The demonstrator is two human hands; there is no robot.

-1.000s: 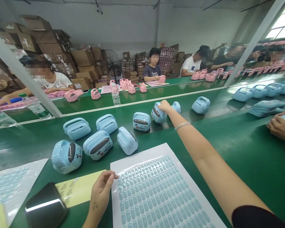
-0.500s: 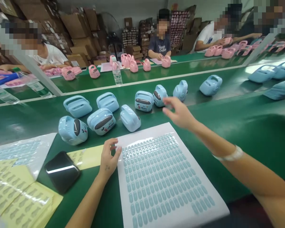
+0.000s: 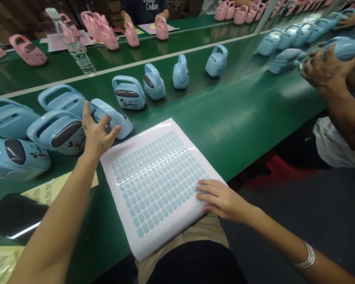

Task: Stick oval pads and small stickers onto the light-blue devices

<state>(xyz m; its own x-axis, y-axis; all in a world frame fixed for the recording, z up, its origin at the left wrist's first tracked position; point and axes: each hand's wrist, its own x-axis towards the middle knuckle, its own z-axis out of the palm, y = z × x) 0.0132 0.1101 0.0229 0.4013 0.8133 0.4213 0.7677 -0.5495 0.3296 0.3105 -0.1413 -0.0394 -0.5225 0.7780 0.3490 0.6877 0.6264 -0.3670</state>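
Note:
My left hand (image 3: 97,134) is over a blue plastic handled case (image 3: 115,118), its fingers spread apart. The fingertips are at or against the case; a firm hold does not show. My right hand (image 3: 225,199) lies at the lower right edge of a white sticker sheet (image 3: 165,246), fingers stretched out over the last stickers. Rows of small pale-blue oval stickers cover the sheet. Its near edge hangs over the table's front edge above my lap. Beside my left hand stands another blue case (image 3: 59,132) with a dark window and a cartoon print.
More blue cases (image 3: 128,92) stand along the green table (image 3: 225,106). A phone (image 3: 14,215) and yellow sticker sheets (image 3: 2,262) lie left. A water bottle (image 3: 77,49) and pink cases (image 3: 29,49) are beyond. At right, a co-worker's hand (image 3: 328,67) holds a blue case.
My left hand has moved from the sheet's left edge up to a blue case. My right hand has come down from the cases onto the sheet's lower right. The view has swung right and down.

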